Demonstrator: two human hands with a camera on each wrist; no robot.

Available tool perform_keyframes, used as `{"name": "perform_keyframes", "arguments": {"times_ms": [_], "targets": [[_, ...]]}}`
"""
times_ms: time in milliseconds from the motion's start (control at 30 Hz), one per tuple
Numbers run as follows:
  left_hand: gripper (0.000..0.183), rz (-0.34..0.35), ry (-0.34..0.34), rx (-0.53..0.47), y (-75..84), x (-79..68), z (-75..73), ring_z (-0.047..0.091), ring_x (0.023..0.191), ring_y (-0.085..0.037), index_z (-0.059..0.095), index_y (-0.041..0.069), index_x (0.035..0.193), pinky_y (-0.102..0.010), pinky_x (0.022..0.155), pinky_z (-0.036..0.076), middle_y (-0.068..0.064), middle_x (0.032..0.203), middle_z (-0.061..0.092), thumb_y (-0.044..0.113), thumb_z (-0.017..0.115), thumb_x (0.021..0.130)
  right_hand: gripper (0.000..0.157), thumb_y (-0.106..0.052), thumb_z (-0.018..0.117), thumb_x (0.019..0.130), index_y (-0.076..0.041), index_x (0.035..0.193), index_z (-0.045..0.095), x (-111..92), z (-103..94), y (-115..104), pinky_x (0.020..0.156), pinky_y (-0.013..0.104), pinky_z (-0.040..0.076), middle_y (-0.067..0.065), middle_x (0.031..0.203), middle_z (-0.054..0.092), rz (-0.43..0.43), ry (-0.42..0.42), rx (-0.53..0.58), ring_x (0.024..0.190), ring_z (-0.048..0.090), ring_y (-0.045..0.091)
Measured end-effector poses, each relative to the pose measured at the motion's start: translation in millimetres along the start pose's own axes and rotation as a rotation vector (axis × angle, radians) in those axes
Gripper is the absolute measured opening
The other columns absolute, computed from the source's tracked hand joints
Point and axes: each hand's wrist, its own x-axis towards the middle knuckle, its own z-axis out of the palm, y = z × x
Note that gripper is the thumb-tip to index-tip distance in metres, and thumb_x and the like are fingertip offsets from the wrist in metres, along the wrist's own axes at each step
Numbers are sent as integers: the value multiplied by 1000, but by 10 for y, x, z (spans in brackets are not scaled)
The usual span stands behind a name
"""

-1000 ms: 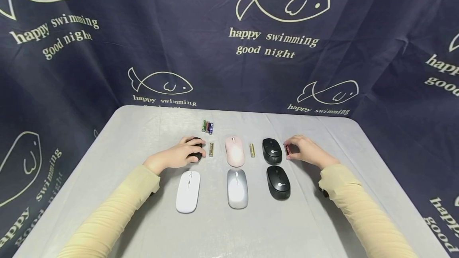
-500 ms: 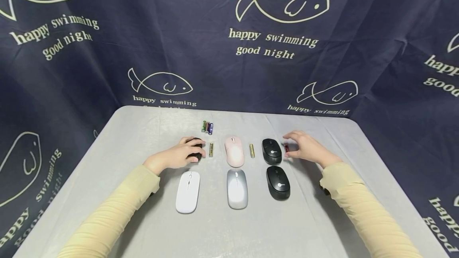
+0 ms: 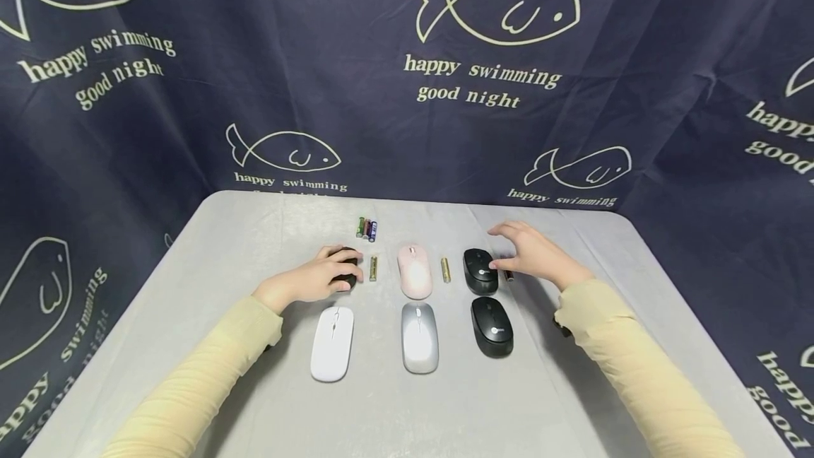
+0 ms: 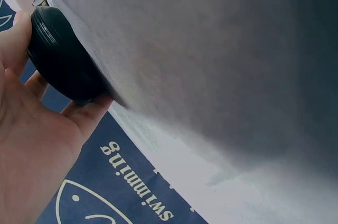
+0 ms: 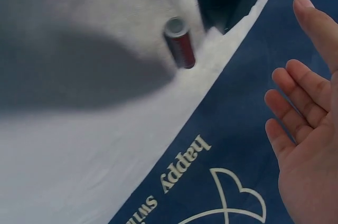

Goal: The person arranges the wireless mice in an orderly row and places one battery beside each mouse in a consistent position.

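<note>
My left hand (image 3: 311, 278) grips a black computer mouse (image 4: 63, 55) at the left of the back row, thumb on one side and fingers round the other. Just right of it lies a gold battery (image 3: 373, 268). My right hand (image 3: 534, 253) is raised with fingers spread and nothing in them. In the head view its thumb overlaps another black mouse (image 3: 478, 281). A red and dark battery (image 5: 180, 44) lies on the table beside that mouse, partly hidden under the right hand in the head view.
A pink mouse (image 3: 415, 274) and a second gold battery (image 3: 446, 271) share the back row. In front are a white mouse (image 3: 332, 345), a silver mouse (image 3: 420, 341) and a black mouse (image 3: 492, 331). Several small batteries (image 3: 367, 229) lie behind, near the far edge.
My right hand has let go of the red battery, spread its fingers and moved up and left toward the black mouse. The left hand has stayed on its mouse.
</note>
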Motion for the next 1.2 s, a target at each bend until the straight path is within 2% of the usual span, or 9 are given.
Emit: {"name": "perform_keyframes", "arguments": {"times_ms": [400,667,933,1200], "targets": [[21,-38,-23,-53,27,-3,-19,27,132,-52,63,14,111,-60,109,21,-17,141,45,15,61,90,63,-35,78,74,-1,123,58,262,-57,-255,106,47,35,16,127,56,-18,40,-12,124,46,34],[21,-23,-12,-44,18,-6,-10,28,132,-52,63,13,110,-60,109,20,-19,139,45,13,61,90,60,-34,76,75,-3,123,58,427,-57,-385,98,47,42,14,124,57,-49,62,-37,114,49,31],[21,-46,-20,-55,24,-5,-11,25,133,-52,63,14,111,-61,109,21,-17,141,44,13,62,89,59,-35,76,75,-3,122,59,595,-68,-529,99,44,40,11,121,59,-77,87,-40,112,50,30],[22,-41,-16,-38,-2,-3,5,26,132,-52,63,16,111,-61,109,22,-17,141,45,14,62,89,60,-37,76,74,-3,121,60,743,-46,-649,94,47,42,11,119,60,-77,109,-36,110,51,29]]}}
